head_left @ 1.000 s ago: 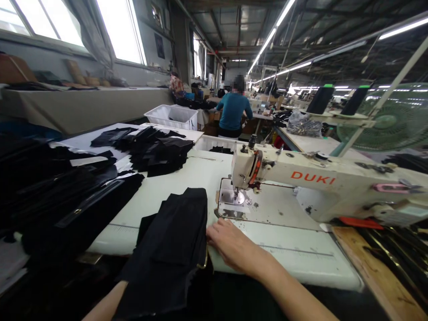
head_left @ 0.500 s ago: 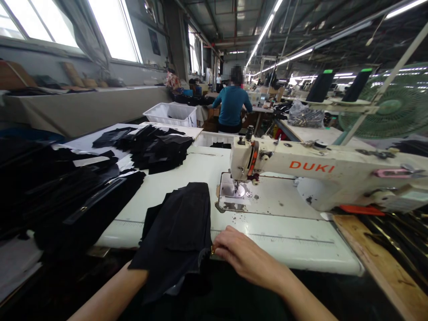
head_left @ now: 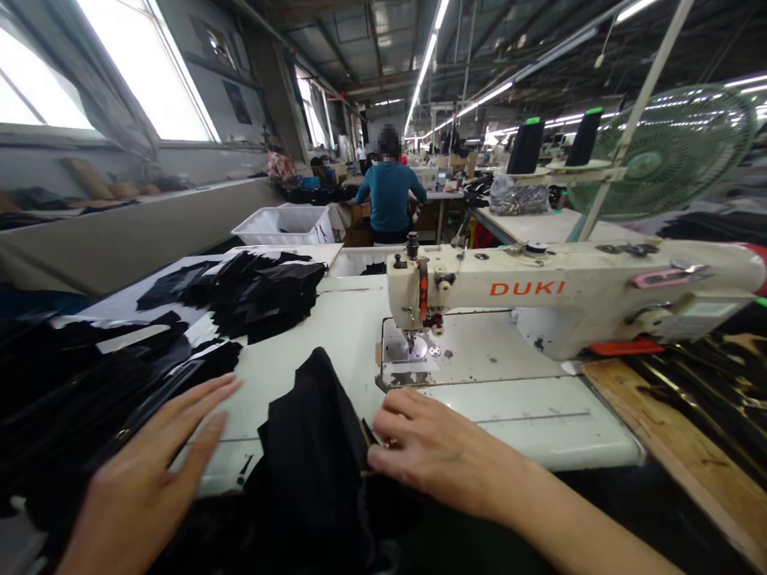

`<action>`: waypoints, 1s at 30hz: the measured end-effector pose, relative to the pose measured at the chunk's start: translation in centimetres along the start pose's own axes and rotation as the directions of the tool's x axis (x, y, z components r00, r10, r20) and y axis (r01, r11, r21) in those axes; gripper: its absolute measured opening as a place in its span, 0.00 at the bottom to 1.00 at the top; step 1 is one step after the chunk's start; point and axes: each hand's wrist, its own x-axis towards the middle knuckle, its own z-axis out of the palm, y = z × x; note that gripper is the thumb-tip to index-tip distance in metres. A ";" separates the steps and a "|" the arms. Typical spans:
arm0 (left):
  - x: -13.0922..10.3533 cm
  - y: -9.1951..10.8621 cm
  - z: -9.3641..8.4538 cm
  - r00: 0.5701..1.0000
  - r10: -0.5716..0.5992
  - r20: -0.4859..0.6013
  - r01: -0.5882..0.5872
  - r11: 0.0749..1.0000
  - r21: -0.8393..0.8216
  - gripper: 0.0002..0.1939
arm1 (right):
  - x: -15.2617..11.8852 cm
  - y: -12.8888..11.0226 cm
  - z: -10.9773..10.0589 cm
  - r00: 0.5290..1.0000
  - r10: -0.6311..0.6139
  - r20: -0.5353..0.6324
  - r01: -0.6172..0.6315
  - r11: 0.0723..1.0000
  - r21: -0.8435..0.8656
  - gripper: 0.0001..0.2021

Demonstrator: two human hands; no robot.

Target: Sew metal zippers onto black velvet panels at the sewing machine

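Observation:
My right hand (head_left: 413, 447) has its fingers closed at the right edge of a black fabric piece (head_left: 315, 447); a bit of brass-coloured metal, like zipper teeth, shows at that edge. The piece droops over the front edge of the pale sewing table (head_left: 353, 327), and its lower part is lost in shadow. My left hand (head_left: 161, 463) is off this piece, fingers stretched out, beside a pile of black fabric pieces (head_left: 65, 391) on the left. Behind my right hand stands the DUKI sewing machine (head_left: 527, 287), its needle area (head_left: 411, 345) bare of cloth.
Another stack of black pieces (head_left: 257, 287) lies at the table's back left. A white bin (head_left: 284, 228) stands beyond it. On the right are a wooden board (head_left: 659, 447), dark strips with brass-coloured lines (head_left: 707, 399) and a green fan (head_left: 665, 152). A person in teal (head_left: 389, 196) sits ahead.
My left hand has come out from under the black fabric piece and moved left, opening. The piece now hangs lower and narrower, its right edge still at my right hand. The view has shifted right.

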 end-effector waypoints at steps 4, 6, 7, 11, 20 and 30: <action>4.2 7.7 -0.5 0.739 0.471 0.481 -0.346 0.879 -0.329 0.21 | 0.5 -1.1 -2.3 0.992 -0.111 -0.060 0.108 0.993 -0.054 0.11; 5.5 10.4 -0.4 0.622 0.536 0.571 -0.256 0.828 -0.499 0.15 | 0.2 -1.6 -3.4 0.991 -0.113 -0.073 0.111 0.993 -0.032 0.12; 5.7 11.3 -0.2 0.590 0.547 0.594 -0.165 0.802 -0.574 0.12 | -0.1 -1.8 -3.9 0.992 -0.109 -0.070 0.109 0.994 -0.007 0.12; 3.8 12.9 1.7 0.680 0.461 0.570 0.180 0.649 -0.739 0.13 | -1.8 -1.6 -4.6 0.998 -0.059 -0.014 0.061 0.990 0.126 0.04; -1.7 15.1 4.7 0.940 0.146 0.307 0.162 0.601 -0.782 0.14 | -3.8 -1.4 -2.8 0.991 0.133 0.005 -0.118 0.863 0.491 0.14; -2.4 15.4 4.5 0.987 0.103 0.124 0.019 0.688 -0.726 0.09 | -7.1 -3.4 -2.2 0.742 0.668 -0.061 -0.386 0.500 0.775 0.05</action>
